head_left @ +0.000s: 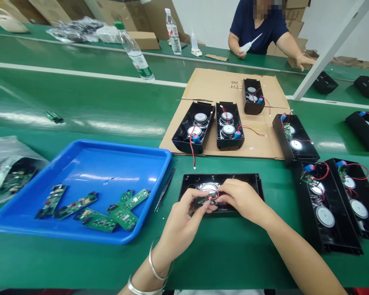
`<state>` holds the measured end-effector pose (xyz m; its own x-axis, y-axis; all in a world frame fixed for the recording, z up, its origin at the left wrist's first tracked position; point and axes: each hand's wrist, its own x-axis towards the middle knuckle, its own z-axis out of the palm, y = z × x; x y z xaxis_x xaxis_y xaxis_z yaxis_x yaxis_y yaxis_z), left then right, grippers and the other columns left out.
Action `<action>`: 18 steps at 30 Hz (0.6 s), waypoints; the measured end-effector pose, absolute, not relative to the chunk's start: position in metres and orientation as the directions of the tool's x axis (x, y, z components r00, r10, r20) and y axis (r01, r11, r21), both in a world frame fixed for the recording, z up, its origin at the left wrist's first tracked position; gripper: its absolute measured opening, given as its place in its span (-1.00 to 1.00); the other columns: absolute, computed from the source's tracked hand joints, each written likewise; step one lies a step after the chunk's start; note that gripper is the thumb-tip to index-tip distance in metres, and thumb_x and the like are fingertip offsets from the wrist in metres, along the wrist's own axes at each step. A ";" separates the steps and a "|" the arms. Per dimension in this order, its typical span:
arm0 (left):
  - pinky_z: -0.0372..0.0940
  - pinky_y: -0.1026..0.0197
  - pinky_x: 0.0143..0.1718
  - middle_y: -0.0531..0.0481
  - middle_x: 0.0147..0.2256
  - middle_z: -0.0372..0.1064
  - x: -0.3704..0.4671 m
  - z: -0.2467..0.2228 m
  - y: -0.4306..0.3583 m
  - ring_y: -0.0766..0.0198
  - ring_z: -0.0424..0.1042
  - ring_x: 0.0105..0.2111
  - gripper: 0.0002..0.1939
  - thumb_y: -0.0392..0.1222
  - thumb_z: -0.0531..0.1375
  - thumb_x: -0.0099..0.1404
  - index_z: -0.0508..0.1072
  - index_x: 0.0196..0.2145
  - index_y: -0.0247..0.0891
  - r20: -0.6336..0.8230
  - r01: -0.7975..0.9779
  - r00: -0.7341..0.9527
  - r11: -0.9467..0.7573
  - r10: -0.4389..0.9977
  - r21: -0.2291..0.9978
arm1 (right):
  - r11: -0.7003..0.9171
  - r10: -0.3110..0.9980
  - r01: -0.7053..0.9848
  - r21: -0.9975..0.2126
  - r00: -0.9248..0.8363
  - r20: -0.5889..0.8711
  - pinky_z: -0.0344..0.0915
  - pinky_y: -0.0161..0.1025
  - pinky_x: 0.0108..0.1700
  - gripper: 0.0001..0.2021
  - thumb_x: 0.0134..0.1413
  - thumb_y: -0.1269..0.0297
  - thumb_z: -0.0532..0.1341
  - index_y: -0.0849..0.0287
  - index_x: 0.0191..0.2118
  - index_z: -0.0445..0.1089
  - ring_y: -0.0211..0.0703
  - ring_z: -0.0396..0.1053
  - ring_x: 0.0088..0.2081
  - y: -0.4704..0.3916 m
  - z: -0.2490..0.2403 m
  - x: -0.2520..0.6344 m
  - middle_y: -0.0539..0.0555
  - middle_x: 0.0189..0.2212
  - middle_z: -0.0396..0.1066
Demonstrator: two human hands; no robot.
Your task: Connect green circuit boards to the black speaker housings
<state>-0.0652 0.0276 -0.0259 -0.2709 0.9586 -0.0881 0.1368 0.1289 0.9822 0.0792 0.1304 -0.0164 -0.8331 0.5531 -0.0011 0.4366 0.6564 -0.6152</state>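
A black speaker housing [254,182] lies lengthwise across the green bench in front of me, with a round silver speaker [209,187] showing inside. Above it, my left hand [182,219] pinches a small green circuit board [199,201] between thumb and fingers. My right hand [244,199] is closed at the board's right end, its fingertips on a thin red wire [214,196] that loops beside the board. The wire's plug is too small and covered by fingers to make out.
Left stands a blue tray [89,151] with several circuit boards; tweezers [165,189] lie beside it. Several speaker housings rest on cardboard [255,143] and at right [329,233]. A bag of boards [17,176] sits far left. Across the bench, a person [258,28] holds a white bottle.
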 end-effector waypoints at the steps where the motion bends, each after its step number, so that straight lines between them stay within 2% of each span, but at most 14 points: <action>1: 0.46 0.15 -0.33 0.03 -0.45 0.45 -0.065 -0.026 0.028 0.19 0.54 -0.43 -0.92 -0.20 0.12 0.19 0.30 -0.31 -0.20 -0.093 0.129 -0.276 0.133 0.957 0.983 | 0.662 0.554 0.439 -0.607 -0.833 0.002 0.24 -0.32 -0.27 -0.91 0.12 0.39 0.18 0.27 -0.28 0.42 -0.20 0.33 -0.31 0.130 -0.017 0.078 0.08 -0.38 0.40; 6: 0.46 0.10 -0.32 -0.02 -0.40 0.47 -0.063 -0.019 0.029 0.14 0.55 -0.40 -0.83 -0.11 0.13 0.17 0.30 -0.29 -0.21 -0.138 0.156 -0.306 0.192 0.942 0.969 | 0.625 0.577 0.428 -0.653 -0.816 0.017 0.28 -0.30 -0.23 -0.88 0.14 0.36 0.17 0.24 -0.23 0.43 -0.20 0.35 -0.29 0.132 -0.021 0.079 0.07 -0.35 0.43; 9: 0.45 0.09 -0.33 -0.07 -0.40 0.51 -0.065 -0.014 0.029 0.08 0.55 -0.38 -0.76 -0.04 0.15 0.14 0.28 -0.28 -0.21 -0.177 0.190 -0.359 0.258 0.917 0.947 | 0.640 0.637 0.455 -0.619 -0.765 0.097 0.25 -0.17 -0.04 -0.79 0.20 0.27 0.10 0.20 -0.12 0.39 -0.13 0.30 -0.11 0.137 -0.015 0.089 0.12 -0.19 0.42; 10: 0.44 0.09 -0.34 -0.07 -0.42 0.52 -0.066 -0.013 0.029 0.07 0.55 -0.38 -0.73 -0.02 0.15 0.13 0.28 -0.27 -0.21 -0.192 0.195 -0.375 0.279 0.907 0.940 | 0.669 0.636 0.468 -0.578 -0.763 0.118 0.18 -0.06 0.06 -0.71 0.15 0.18 0.16 0.20 -0.06 0.36 -0.05 0.23 0.01 0.139 -0.011 0.094 0.16 -0.07 0.36; 11: 0.44 0.09 -0.35 -0.07 -0.44 0.52 -0.068 -0.012 0.029 0.06 0.55 -0.38 -0.72 0.00 0.16 0.11 0.28 -0.27 -0.21 -0.205 0.198 -0.390 0.299 0.898 0.934 | 0.702 0.616 0.478 -0.528 -0.779 0.114 0.05 0.08 0.14 -0.53 0.02 0.07 0.24 0.20 0.03 0.30 0.05 0.11 0.11 0.140 -0.008 0.098 0.22 0.06 0.25; 13: 0.43 0.11 -0.37 -0.05 -0.46 0.52 -0.070 -0.010 0.029 0.06 0.55 -0.40 -0.68 0.03 0.17 0.08 0.28 -0.27 -0.20 -0.227 0.196 -0.414 0.330 0.881 0.923 | 0.758 0.545 0.489 -0.431 -0.838 0.007 -0.23 0.33 0.17 -0.06 -0.34 -0.06 0.40 0.20 0.19 0.09 0.25 -0.17 0.24 0.141 -0.003 0.106 0.32 0.23 -0.07; 14: 0.42 0.12 -0.38 -0.04 -0.47 0.52 -0.071 -0.009 0.029 0.07 0.55 -0.41 -0.66 0.03 0.18 0.06 0.29 -0.27 -0.20 -0.234 0.196 -0.427 0.343 0.873 0.919 | 0.771 0.518 0.502 -0.392 -0.852 -0.074 -0.33 0.40 0.15 0.09 -0.46 -0.04 0.44 0.19 0.25 -0.02 0.30 -0.24 0.25 0.141 -0.001 0.108 0.35 0.25 -0.17; 15: 0.41 0.14 -0.40 -0.02 -0.49 0.51 -0.072 -0.008 0.030 0.07 0.55 -0.43 -0.65 0.04 0.19 0.04 0.29 -0.27 -0.19 -0.239 0.204 -0.437 0.354 0.867 0.913 | 0.774 0.508 0.524 -0.356 -0.849 -0.143 -0.38 0.43 0.13 0.16 -0.50 0.03 0.47 0.19 0.27 -0.10 0.31 -0.23 0.25 0.139 0.000 0.110 0.37 0.25 -0.17; 16: 0.40 0.16 -0.43 0.01 -0.52 0.50 -0.074 -0.007 0.030 0.08 0.54 -0.46 -0.64 0.05 0.21 0.01 0.30 -0.28 -0.19 -0.237 0.227 -0.447 0.366 0.862 0.902 | 0.772 0.516 0.548 -0.322 -0.836 -0.187 -0.38 0.44 0.12 0.15 -0.48 0.11 0.48 0.18 0.28 -0.13 0.29 -0.16 0.23 0.137 0.000 0.110 0.38 0.23 -0.11; 18: 0.35 0.18 -0.51 0.07 -0.63 0.43 -0.079 -0.002 0.032 0.09 0.50 -0.55 -0.65 0.07 0.23 -0.04 0.33 -0.36 -0.19 -0.225 0.315 -0.448 0.388 0.865 0.866 | 0.761 0.562 0.591 -0.269 -0.807 -0.181 -0.35 0.42 0.13 0.05 -0.41 0.25 0.46 0.16 0.26 -0.07 0.23 -0.02 0.18 0.128 -0.001 0.108 0.34 0.15 0.05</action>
